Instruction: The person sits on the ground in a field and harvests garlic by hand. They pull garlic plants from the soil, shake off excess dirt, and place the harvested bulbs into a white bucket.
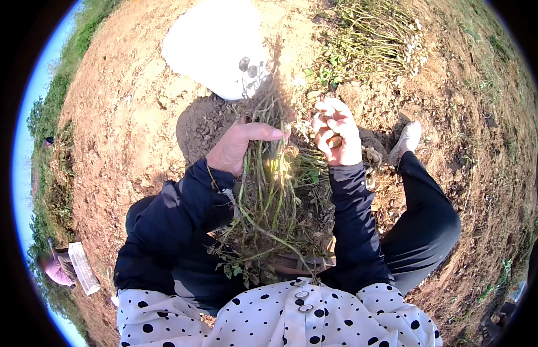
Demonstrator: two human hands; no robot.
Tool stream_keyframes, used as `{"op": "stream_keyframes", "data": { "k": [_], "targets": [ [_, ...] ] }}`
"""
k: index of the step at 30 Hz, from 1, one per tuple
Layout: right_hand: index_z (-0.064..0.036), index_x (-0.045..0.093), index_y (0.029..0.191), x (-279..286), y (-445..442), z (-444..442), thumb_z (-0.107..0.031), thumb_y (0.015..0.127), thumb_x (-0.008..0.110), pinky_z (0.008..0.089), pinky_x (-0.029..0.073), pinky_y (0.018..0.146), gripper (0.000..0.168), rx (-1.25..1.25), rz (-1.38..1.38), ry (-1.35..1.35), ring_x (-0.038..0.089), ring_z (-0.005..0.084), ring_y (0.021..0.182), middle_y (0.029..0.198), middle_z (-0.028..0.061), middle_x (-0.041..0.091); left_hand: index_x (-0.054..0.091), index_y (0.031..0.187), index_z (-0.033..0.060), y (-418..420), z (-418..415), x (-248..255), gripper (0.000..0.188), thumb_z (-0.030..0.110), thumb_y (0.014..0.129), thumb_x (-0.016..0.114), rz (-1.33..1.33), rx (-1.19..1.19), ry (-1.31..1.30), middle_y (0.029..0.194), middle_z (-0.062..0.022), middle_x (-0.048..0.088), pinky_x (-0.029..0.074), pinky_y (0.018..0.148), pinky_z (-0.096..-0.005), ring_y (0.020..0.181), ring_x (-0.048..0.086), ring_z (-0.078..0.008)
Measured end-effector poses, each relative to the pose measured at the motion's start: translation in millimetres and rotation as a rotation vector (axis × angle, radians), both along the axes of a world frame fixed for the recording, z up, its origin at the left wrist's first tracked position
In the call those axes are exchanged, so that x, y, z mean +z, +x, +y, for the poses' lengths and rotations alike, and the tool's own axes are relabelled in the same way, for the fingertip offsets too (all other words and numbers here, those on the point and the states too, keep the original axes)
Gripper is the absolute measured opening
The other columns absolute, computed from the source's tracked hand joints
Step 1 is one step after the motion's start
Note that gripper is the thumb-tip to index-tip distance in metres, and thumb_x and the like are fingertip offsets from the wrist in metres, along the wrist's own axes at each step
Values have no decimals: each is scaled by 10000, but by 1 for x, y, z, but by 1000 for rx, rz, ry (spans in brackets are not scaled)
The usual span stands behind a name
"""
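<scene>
My left hand (247,143) grips a bundle of pulled peanut plants (269,186), its thumb laid across the green stems. The leafy ends hang down toward my lap. Just right of the bundle, my right hand (338,134) has its fingers curled around a tan peanut pod (335,141). Pale pods and roots lie close beside that wrist. Beyond my left hand stands a large round white object (217,47), so glaringly lit that its kind cannot be told.
A heap of peanut plants (373,47) with pods lies on the dry soil ahead right. My shod foot (410,136) rests at the right. At the far left, a person (58,269) in pink is beside a white box (83,269).
</scene>
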State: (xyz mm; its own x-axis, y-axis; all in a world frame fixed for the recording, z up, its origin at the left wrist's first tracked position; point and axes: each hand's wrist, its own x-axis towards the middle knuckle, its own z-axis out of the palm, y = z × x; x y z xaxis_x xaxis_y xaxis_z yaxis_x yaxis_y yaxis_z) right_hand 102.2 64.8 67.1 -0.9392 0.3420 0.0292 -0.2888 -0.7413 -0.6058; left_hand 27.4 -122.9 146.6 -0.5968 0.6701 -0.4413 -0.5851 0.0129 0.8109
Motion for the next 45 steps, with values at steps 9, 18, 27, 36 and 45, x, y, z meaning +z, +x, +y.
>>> {"op": "stream_keyframes", "data": {
  "k": [9,18,27,36,45],
  "targets": [
    [-30,556,1070,18,12,-41,-123,910,549,176,319,519,186,-94,-34,866,369,10,567,656,-63,480,664,967,-31,3,6,-6,269,149,767,660,226,-30,-8,920,-98,670,427,865,-281,899,610,-159],
    [-24,541,1000,8,12,-30,-118,931,501,189,318,413,124,150,-253,114,450,43,477,678,-6,550,666,949,-24,13,2,-8,229,100,756,663,99,-43,-5,965,-119,667,410,899,-307,930,611,-190],
    [-62,540,942,-28,-3,-21,-135,882,548,322,460,491,95,-512,-219,1420,590,269,541,686,99,609,585,1090,-55,5,-4,-9,447,78,682,709,153,-93,-77,898,-102,662,412,871,-304,913,599,-184],
    [-41,540,1035,-41,-5,22,-247,849,493,228,434,394,282,79,-240,-112,626,196,722,904,117,625,447,1224,-103,11,-15,-21,519,100,786,639,327,-300,39,930,-127,671,321,986,-335,952,602,-166],
    [24,495,1042,22,-71,-8,-195,914,482,259,493,668,254,532,191,-145,560,162,766,914,114,568,668,967,-38,16,-9,-24,234,41,756,603,139,-418,116,979,-137,667,371,923,-322,949,619,-194]
  ]
}}
